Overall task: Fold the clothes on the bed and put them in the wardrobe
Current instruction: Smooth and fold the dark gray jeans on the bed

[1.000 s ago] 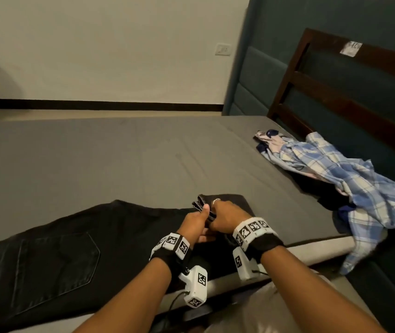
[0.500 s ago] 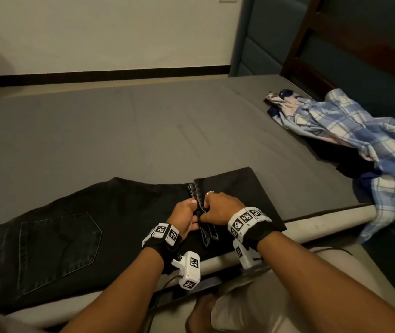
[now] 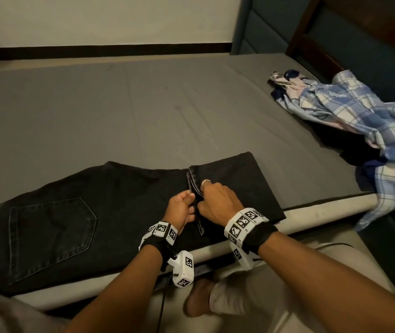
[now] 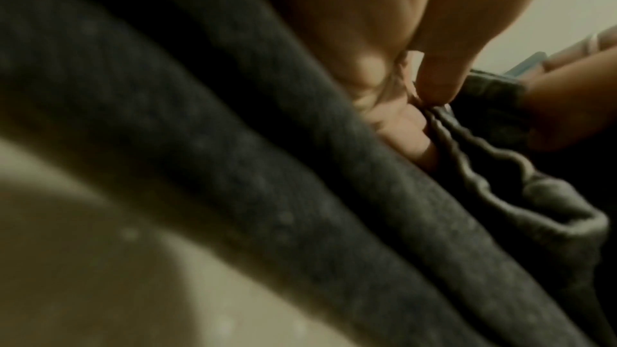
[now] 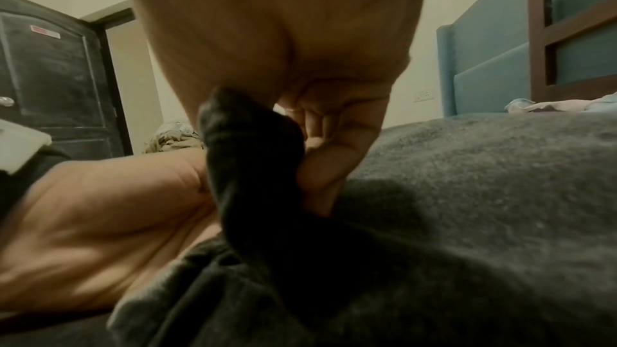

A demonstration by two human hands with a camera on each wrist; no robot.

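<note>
head view looks down from above; wrist views sit close, sharing the jeans (image 3: 124,200).

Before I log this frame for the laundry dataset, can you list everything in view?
black jeans: one, black, laid along the near edge of the bed, leg ends folded back over the legs
plaid shirt: one, blue and white, crumpled at the bed's right end
other clothes: a small heap, pale and dark, count unclear, beside and under the shirt
bed: one, grey sheet
headboard: one, teal panels with a dark wood frame, at right
door: one, black, seen in the right wrist view
wall socket: one, white, on the wall
left hand: pinches the jeans' hem
right hand: grips the same hem, ring on one finger
</note>
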